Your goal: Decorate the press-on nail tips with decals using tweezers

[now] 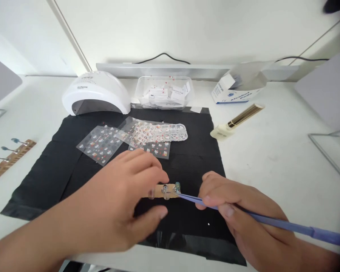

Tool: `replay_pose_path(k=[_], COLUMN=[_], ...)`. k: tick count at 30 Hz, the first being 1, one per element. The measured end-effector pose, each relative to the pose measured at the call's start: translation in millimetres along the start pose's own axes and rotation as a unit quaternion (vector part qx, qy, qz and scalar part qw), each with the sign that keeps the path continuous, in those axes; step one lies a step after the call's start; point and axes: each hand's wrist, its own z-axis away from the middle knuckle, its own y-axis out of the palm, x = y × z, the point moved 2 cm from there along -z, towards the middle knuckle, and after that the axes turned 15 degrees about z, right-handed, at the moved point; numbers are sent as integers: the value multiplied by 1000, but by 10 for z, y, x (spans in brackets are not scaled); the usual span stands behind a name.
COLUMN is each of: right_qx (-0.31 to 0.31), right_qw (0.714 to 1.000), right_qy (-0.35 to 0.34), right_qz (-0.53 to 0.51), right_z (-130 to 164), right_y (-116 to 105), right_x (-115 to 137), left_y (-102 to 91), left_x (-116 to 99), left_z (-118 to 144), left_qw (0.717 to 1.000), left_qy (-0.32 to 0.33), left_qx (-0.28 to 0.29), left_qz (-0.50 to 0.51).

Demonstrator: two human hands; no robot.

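One piece [178, 186] on the strip [158, 191], left of the right grip [252, 198], which pinches a tool [289, 225], looks coloured and two paler ones seem unfinished, while whether the left grip [120, 192], curled over the strip's other end, holds it I cannot tell.

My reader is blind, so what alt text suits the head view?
A person's right hand holds a slim purple tool, its tip at a narrow tan strip on a black mat; the left hand covers the strip's left end. Beyond are patterned clear sheets, a white domed device and a gold-capped bottle.
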Motion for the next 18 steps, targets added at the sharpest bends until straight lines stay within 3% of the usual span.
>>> replay_pose_path(k=[8,13,18], right_qx=[-1,-29,-6], right_qw=[999,996,997], right_qy=[45,86,73], right_qz=[-27,-27,16], right_z=[30,111,99], right_y=[60,96,55], right_x=[-41,-54,-7], left_y=[217,248,244], left_x=[74,94,85], left_z=[-49,-46,-73], left_qw=[997,997,997], left_qy=[-13,-21,-23], left_qx=[-4,-8,-13], left_qz=[-73,-75,-74])
